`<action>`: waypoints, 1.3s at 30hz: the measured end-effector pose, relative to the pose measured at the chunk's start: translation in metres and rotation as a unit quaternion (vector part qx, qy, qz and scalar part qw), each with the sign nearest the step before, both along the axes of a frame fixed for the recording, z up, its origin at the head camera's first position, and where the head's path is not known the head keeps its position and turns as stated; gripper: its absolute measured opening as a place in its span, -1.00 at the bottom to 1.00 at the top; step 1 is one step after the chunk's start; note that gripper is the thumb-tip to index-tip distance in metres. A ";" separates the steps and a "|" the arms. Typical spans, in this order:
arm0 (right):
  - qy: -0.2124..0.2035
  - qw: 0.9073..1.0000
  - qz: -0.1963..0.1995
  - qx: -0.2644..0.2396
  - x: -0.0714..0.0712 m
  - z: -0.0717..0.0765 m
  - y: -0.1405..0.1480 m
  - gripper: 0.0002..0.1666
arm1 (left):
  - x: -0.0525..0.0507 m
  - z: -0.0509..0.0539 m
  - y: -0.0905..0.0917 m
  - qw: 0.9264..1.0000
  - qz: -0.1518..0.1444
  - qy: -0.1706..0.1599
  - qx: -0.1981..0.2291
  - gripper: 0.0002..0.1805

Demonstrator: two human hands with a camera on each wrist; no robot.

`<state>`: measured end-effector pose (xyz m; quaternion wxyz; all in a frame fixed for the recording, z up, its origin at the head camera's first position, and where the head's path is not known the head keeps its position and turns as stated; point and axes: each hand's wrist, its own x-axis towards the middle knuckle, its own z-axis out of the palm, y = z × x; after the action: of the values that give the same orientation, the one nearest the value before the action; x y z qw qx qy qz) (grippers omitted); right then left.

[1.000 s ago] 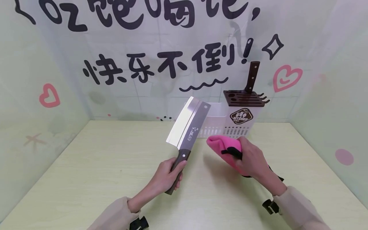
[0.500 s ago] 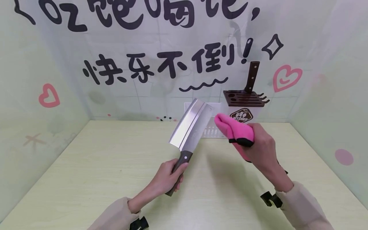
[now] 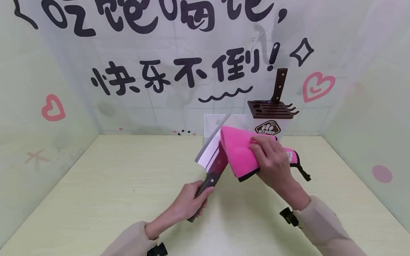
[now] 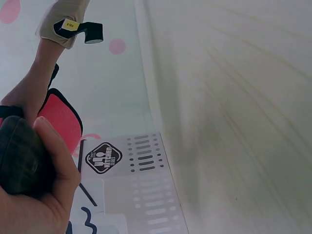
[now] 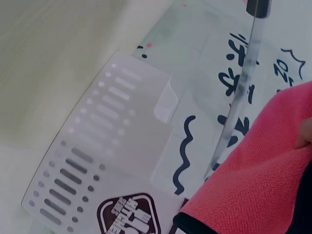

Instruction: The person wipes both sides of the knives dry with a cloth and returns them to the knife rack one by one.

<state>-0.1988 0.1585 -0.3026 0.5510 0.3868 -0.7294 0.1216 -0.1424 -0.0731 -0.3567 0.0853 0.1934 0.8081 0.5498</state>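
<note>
Nearer to the person than the knife holder (image 3: 284,124), and left of it, the left hand (image 3: 185,202) is wrapped around the handle of the cleaver (image 3: 209,151), probably for safe distance from the edge. The blade tilts up before the holder's left part, perhaps offering its face. Before the holder's middle, the pink cloth (image 3: 240,149) overlaps this blade, seemingly touching. The right hand (image 3: 271,163), before the holder's right part, grips the cloth, its thickness maybe protecting the skin. Above the holder stands a brown handle (image 3: 280,85).
</note>
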 end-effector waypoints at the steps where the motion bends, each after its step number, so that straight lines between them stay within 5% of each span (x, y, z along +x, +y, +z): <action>1: -0.005 1.000 -0.001 0.020 0.000 -0.001 -0.002 -0.83 | 0.000 0.000 0.001 1.000 -0.005 0.004 -0.004 -0.64; 10: -0.089 0.985 -0.019 0.147 0.001 -0.002 -0.012 -0.38 | 0.002 0.000 0.002 0.998 -0.024 0.042 -0.035 -0.62; 18: -0.160 0.977 -0.001 0.142 0.005 -0.001 -0.015 -0.34 | 0.004 -0.002 0.000 0.997 -0.025 0.054 -0.052 -0.64; 25: -0.141 0.982 0.008 0.124 0.004 -0.001 -0.020 -0.46 | 0.003 0.000 0.001 0.996 -0.028 0.064 -0.057 -0.64; 39: -0.101 0.980 0.033 0.170 0.012 -0.005 -0.036 -0.57 | -0.001 0.003 0.002 0.994 -0.029 0.076 -0.073 -0.74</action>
<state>-0.1864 0.1227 -0.3081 0.3967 0.4846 -0.7778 0.0524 -0.1430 -0.0711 -0.3541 0.0531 0.2516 0.8441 0.4706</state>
